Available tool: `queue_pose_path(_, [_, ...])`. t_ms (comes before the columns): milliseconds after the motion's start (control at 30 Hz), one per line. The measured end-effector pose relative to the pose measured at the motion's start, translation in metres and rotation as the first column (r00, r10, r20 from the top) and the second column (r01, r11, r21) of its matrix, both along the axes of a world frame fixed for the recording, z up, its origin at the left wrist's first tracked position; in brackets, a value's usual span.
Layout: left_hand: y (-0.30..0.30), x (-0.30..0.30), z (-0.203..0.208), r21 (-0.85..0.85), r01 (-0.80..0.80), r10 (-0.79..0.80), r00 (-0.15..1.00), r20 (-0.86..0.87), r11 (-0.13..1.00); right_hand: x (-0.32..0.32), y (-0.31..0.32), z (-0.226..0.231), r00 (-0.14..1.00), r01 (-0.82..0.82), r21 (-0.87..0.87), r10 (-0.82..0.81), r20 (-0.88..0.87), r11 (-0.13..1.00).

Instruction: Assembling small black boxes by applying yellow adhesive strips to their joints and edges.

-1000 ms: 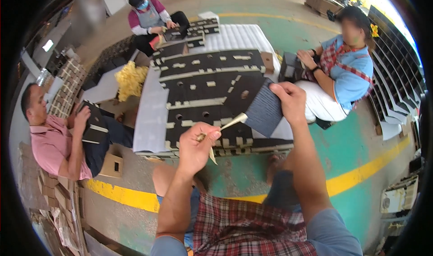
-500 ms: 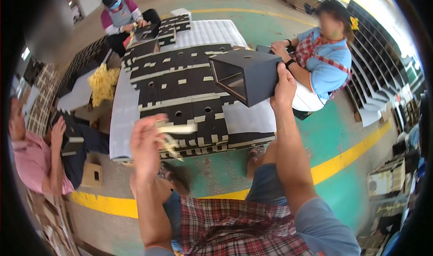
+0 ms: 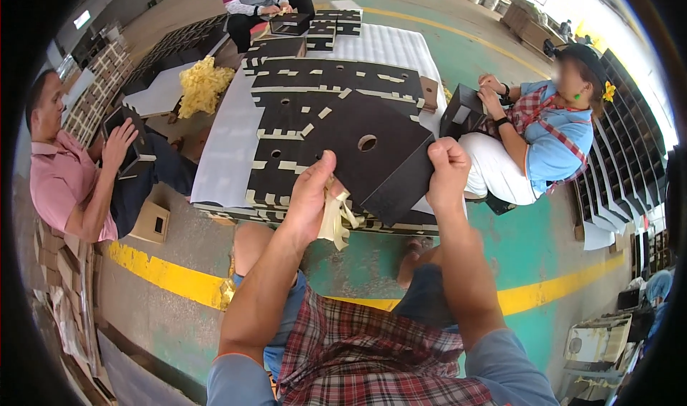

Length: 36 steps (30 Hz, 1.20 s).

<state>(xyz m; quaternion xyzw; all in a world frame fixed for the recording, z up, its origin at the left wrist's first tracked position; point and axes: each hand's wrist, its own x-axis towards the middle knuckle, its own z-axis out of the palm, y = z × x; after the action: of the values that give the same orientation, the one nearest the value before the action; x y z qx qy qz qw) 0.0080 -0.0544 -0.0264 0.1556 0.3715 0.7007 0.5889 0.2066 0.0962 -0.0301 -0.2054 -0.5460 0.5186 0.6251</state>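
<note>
"Where is the black box [image 3: 390,166]?"
"Raised over the taped boxes [image 3: 315,76], between both hands."
"Fingers?"
"Right hand [image 3: 448,173]: pinching its right corner. Left hand [image 3: 309,195]: curled around cream tape strips [image 3: 333,223], beside its left edge."

The head view looks from the left lens of a pair on the person's head, facing down and forward, upright and unmirrored. The wearer's plaid apron [image 3: 372,356] fills the lower middle; the left hand [image 3: 309,197] and right hand [image 3: 448,171] sit near the lens at mid-picture, before the white-covered work surface [image 3: 223,164]. One co-worker [image 3: 262,5] sits farther off, cropped by the top edge. The fisheye bends the yellow floor line [image 3: 164,273] into a curve inside a black rim
</note>
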Motion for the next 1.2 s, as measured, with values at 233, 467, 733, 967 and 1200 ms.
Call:
queue_pose_path(233, [-0.009, -0.012, 0.005, 0.174, 0.010, 0.017, 0.988, -0.154, 0.985, 0.014, 0.013, 0.008, 0.797, -0.560, -0.254, 0.596, 0.097, 0.789])
queue_pose_path(467, [-0.014, 0.017, 0.007, 0.039, 0.235, -0.146, 0.719, -0.680, 0.971, 0.009, -0.005, 0.034, 0.783, -0.579, -0.413, 0.620, -0.044, 0.703])
queue_pose_path(733, [-0.002, -0.006, 0.011, 0.223, -0.227, 0.304, 0.439, -0.846, 0.948, 0.008, -0.011, 0.025, 0.875, -0.307, -0.243, 0.373, 0.308, 0.920])
queue_pose_path(967, [0.004, 0.005, 0.015, 0.114, -0.331, 0.159, 0.113, -0.981, 0.937, -0.002, -0.027, 0.027, 0.688, -0.212, -0.150, 0.257, 0.679, 0.966])
queue_pose_path(1200, [0.000, 0.005, 0.010, 0.120, -0.350, 0.120, -0.021, -0.993, 0.929, -0.010, -0.037, 0.021, 0.716, -0.194, -0.026, 0.160, 0.680, 0.981])
